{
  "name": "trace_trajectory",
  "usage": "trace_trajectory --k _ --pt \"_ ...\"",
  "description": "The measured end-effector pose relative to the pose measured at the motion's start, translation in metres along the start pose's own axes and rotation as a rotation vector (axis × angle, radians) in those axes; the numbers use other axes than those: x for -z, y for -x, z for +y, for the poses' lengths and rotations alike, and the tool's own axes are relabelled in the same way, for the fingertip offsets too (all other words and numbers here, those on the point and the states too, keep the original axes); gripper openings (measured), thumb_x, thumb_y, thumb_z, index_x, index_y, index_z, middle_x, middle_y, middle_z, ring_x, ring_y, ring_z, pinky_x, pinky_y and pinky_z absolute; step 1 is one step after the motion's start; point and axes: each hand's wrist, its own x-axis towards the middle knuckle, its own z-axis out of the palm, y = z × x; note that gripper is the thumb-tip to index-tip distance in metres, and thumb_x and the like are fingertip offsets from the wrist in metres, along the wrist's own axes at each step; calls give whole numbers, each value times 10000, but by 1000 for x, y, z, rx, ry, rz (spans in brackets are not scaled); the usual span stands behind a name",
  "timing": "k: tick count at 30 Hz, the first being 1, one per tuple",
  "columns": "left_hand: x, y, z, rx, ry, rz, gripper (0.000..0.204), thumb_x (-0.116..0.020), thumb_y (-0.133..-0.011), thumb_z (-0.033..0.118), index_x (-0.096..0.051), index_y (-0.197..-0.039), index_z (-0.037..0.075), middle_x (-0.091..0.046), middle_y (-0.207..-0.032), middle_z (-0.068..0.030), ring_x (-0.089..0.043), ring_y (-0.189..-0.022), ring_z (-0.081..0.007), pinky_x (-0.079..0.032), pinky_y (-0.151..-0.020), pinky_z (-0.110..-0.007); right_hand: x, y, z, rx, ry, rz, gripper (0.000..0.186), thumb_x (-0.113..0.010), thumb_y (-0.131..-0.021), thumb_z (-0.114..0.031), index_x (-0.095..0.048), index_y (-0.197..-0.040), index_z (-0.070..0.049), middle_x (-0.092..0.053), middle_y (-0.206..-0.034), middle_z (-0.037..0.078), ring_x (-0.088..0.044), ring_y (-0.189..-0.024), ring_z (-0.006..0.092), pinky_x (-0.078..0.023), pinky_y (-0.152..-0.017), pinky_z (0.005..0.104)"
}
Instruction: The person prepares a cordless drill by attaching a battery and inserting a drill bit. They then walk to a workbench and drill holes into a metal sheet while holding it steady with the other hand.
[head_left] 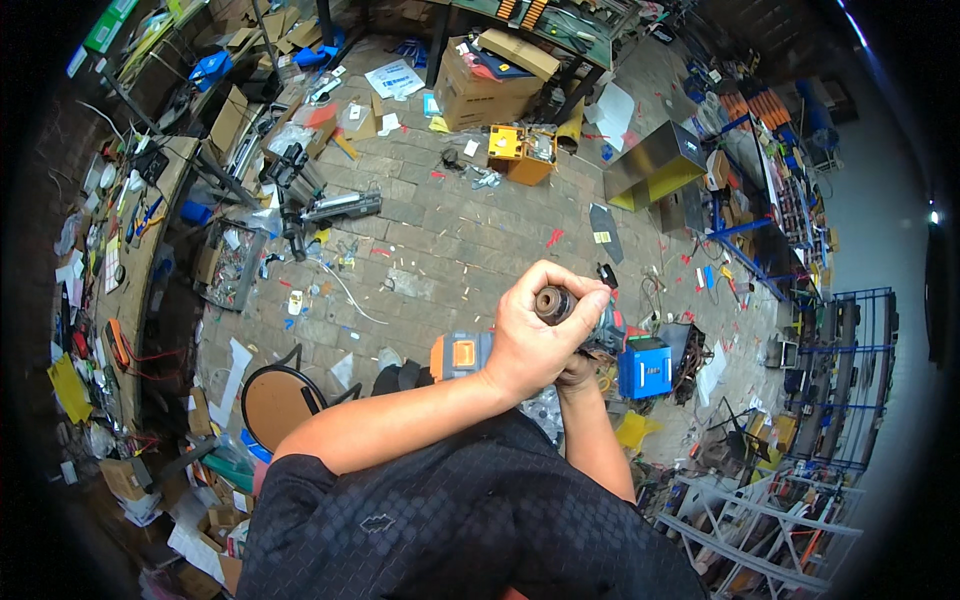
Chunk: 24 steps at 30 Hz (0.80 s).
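My left hand (535, 325) is wrapped round the dark round chuck (553, 303) of what looks like a power drill. The chuck's open end faces up between thumb and fingers. Part of the drill's teal body (609, 327) shows just right of my left thumb. Below and partly behind the left wrist is my right hand (577, 373), its fingers closed. It appears to grip the lower part of the drill, but most of that grip is hidden. A blue box-shaped thing (645, 368) is right of my hands, and an orange and grey case (460, 355) is left of them.
Scraps and small parts litter the brick floor (430, 240). A round brown stool (280, 408) stands at left, near a cluttered workbench (150, 270). Ahead are a yellow-orange machine (523, 153) and a large cardboard box (485, 90). Blue metal racks (850, 350) line the right.
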Motion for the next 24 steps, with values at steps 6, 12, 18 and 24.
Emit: trace_trajectory --k 6,12,18,24 --pt "-2 6 -5 -71 -4 -13 178 -811 -923 77 -649 -983 36 -766 -1050 -100 -721 -1040 -153 -572 -943 -332 0 1 3 10 -1 -4 874 -952 -733 -174 -503 -1478 -87 -567 -1458 65 -554 -1362 246 -433 -1192 421" --pt "-2 7 -8 -71 -6 -16 179 -813 -920 77 -651 -985 36 -767 -1050 -101 -720 -1059 -162 -568 -956 -340 -1 2 7 6 -8 1 873 -952 -732 -169 -505 -1477 -88 -568 -1457 65 -554 -1362 247 -433 -1192 421" --pt "-1 5 -7 -53 0 -12 167 -806 -926 71 -657 -990 31 -768 -1047 -104 -717 -1053 -152 -568 -955 -338 0 0 9 6 -3 1 872 -952 -730 -164 -506 -1476 -88 -569 -1457 66 -555 -1362 248 -434 -1192 420" --pt "4 0 -11 -12 38 -2 154 -789 -940 66 -652 -996 25 -771 -1061 -117 -714 -1023 -141 -569 -937 -326 -1 0 13 20 -5 -1 871 -952 -729 -158 -507 -1475 -88 -570 -1456 66 -555 -1363 249 -434 -1193 420"
